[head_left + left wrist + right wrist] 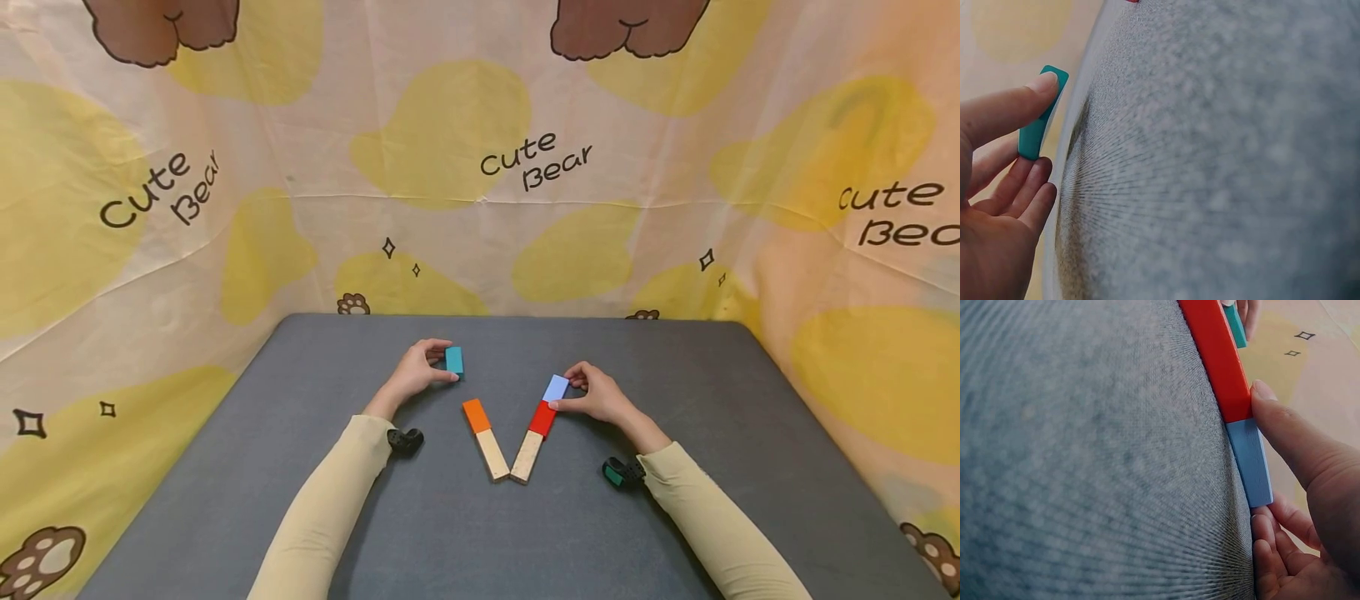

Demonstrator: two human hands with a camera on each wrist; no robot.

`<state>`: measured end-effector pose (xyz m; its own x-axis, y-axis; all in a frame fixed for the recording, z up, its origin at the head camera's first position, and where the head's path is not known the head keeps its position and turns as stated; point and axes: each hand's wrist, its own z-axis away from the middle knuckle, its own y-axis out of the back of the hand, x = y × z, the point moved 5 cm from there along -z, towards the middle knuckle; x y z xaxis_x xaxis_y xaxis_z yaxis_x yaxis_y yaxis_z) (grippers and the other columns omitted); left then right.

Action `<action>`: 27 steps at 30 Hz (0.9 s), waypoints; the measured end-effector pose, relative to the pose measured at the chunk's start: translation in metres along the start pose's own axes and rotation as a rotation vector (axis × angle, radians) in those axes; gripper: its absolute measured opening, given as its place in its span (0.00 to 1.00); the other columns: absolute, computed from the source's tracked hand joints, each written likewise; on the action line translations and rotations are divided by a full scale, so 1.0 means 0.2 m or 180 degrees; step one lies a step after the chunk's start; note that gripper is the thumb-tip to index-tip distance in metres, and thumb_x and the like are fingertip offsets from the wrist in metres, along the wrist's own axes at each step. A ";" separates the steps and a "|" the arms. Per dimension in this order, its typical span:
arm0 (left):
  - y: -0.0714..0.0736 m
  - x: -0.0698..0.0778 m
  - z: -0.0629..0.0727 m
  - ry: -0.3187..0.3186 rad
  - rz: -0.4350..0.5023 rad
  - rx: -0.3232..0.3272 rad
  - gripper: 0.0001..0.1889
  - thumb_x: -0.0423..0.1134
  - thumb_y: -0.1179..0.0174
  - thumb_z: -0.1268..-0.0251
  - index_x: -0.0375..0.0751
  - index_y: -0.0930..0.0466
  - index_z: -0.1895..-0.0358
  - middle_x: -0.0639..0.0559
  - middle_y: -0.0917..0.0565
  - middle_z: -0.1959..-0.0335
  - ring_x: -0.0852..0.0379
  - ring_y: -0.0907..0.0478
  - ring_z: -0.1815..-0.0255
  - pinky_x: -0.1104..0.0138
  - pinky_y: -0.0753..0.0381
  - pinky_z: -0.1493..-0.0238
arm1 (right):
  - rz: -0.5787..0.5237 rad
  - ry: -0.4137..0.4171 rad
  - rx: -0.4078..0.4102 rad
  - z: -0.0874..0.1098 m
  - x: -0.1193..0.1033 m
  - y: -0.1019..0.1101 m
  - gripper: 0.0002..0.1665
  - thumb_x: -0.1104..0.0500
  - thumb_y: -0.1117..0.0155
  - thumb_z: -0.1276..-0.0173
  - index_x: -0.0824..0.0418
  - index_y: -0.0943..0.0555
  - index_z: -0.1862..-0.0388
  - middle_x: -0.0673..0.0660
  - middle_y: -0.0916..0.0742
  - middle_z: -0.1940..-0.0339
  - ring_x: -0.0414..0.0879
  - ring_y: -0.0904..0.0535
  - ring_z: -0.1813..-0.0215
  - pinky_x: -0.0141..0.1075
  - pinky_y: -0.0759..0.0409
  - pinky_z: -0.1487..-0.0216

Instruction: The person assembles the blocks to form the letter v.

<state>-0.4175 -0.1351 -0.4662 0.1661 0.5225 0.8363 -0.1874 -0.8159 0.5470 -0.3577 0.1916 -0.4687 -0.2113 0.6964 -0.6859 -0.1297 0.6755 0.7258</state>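
My left hand [418,369] pinches a teal block [454,360] between thumb and fingers, left of the other blocks. In the left wrist view the thumb lies on one end of the teal block [1036,134] and the fingers at the other. My right hand [600,395] holds a light blue block [556,387], which meets the end of a red block [543,420]. In the right wrist view the thumb rests by the seam of red and light blue [1249,464], with fingertips at the light blue block's far end. Below the red block is a plain wood block [527,457].
A second plain wood block [492,455] leads up to an orange block [476,416], forming the left arm of a V shape. All lie on a grey table [480,542]. A patterned cloth [442,133] rises behind the table and on both sides.
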 end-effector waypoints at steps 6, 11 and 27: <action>0.00 0.01 0.02 0.0001 -0.0039 0.0024 0.34 0.40 0.25 0.54 0.44 0.27 0.39 0.43 0.29 0.40 0.46 0.27 0.40 0.53 0.29 0.38 | -0.0007 0.0010 -0.0005 0.00 0.01 0.00 0.37 0.45 0.24 0.50 0.65 0.27 0.49 0.62 0.20 0.52 0.53 0.25 0.49 0.48 0.26 0.43; 0.00 0.02 0.03 -0.0018 -0.0077 0.0058 0.34 0.42 0.25 0.55 0.45 0.26 0.40 0.44 0.26 0.42 0.47 0.26 0.42 0.54 0.28 0.40 | -0.0017 0.0021 -0.0008 -0.01 0.02 0.00 0.37 0.44 0.24 0.51 0.64 0.27 0.49 0.61 0.20 0.52 0.53 0.25 0.49 0.48 0.26 0.43; 0.00 0.03 0.08 0.0011 -0.0084 0.0141 0.36 0.47 0.24 0.57 0.43 0.26 0.40 0.44 0.23 0.45 0.47 0.25 0.44 0.53 0.27 0.41 | 0.0004 0.0005 -0.0007 -0.02 0.02 -0.01 0.38 0.43 0.23 0.52 0.63 0.27 0.49 0.61 0.20 0.52 0.53 0.25 0.49 0.48 0.26 0.43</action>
<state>-0.4011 -0.1367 -0.4617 0.1671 0.5448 0.8218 -0.1400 -0.8119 0.5667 -0.3616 0.1926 -0.4731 -0.2131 0.6968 -0.6849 -0.1317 0.6741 0.7268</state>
